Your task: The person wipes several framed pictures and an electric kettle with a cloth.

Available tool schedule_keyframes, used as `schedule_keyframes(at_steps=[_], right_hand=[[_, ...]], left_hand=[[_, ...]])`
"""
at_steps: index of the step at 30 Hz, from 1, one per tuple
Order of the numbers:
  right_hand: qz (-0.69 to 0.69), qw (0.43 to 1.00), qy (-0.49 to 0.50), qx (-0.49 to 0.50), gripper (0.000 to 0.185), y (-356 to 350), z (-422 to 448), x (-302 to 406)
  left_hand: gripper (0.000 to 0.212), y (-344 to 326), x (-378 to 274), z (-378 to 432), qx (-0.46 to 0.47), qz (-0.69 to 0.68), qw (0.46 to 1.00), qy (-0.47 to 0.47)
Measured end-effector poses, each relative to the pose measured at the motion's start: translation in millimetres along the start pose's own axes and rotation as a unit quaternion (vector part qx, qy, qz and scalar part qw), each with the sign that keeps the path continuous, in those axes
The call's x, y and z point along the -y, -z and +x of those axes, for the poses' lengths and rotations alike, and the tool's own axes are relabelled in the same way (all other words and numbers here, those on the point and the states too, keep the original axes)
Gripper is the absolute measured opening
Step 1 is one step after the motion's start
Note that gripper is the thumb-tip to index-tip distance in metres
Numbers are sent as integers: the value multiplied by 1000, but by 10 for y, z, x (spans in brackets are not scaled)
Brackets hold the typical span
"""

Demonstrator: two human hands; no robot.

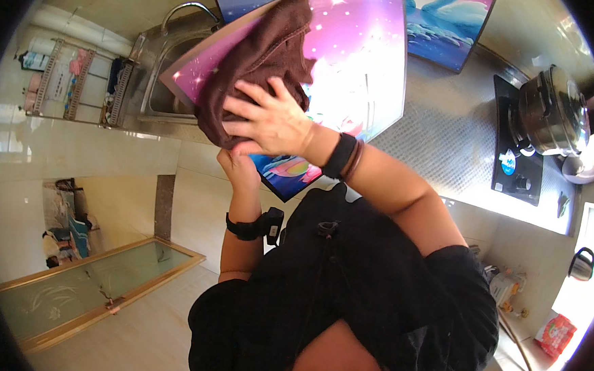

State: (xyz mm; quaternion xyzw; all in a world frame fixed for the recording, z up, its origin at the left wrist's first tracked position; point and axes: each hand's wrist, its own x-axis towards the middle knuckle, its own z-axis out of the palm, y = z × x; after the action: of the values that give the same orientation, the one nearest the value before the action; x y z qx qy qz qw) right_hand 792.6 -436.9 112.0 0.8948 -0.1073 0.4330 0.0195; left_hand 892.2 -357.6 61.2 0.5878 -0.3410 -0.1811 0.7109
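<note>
A glossy printed panel point(356, 46) with pink sky and white sparkles is held tilted over the counter and part of the sink. My left hand point(240, 169) grips its near left edge, its fingers partly hidden. Over the panel's left part lies a bunched dark brown cloth point(264, 56). My right hand point(268, 117) holds the cloth against the panel with its palm down and fingers spread; its thumb is close to my left hand.
Behind the panel stands another swan picture panel point(439, 28). A steel sink point(152, 92) with a tap point(190, 6) is at left, near a wall rack point(76, 83). On the right, a pot point(554, 112) sits on a black gas hob point(517, 173). A gold-framed glass door point(96, 295) is lower left.
</note>
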Motion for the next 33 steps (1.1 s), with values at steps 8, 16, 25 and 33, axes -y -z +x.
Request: schedule_keyframes(at_steps=[8, 16, 25, 33], right_hand=[[-227, 864, -389, -225, 30, 308, -503, -1420], [14, 992, -115, 49, 33, -293, -1351, 107], [-150, 922, -290, -210, 43, 409, -847, -1369], [-98, 674, -681, -270, 49, -349, -2146, -1452]], left_hand=[[52, -202, -80, -20, -38, 58, 997, -32], [51, -359, -198, 78, 41, -79, 993, 80], [61, -460, -131, -23, -23, -2, 1000, 18], [67, -530, -142, -81, -89, 33, 993, 63]])
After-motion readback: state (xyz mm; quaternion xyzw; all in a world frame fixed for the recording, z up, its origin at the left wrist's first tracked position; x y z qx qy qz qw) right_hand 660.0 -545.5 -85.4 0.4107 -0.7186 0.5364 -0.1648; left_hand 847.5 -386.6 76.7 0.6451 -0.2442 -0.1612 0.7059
